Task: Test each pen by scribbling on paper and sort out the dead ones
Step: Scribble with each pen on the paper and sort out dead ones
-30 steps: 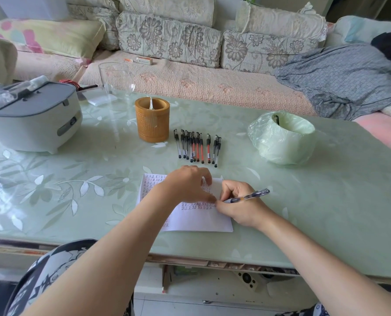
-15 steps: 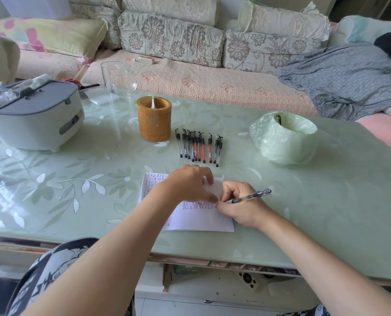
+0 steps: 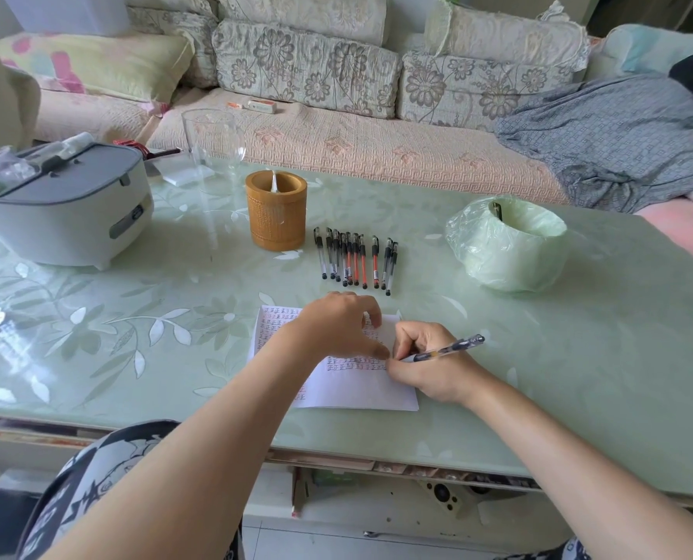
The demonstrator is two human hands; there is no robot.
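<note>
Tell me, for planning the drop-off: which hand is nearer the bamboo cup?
Left. The left hand presses the paper in front of the bamboo cup; the right hand, holding a pen, sits farther right and nearer the person.

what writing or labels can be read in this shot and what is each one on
"正", repeated in rows of black and red ink, on the paper.
Row of pens: barrel labels too small to read.
Pen in the right hand: no print legible.
Grey cooker: front panel mark blurred, unreadable.
Small box on the sofa: print too blurred to read.
</note>
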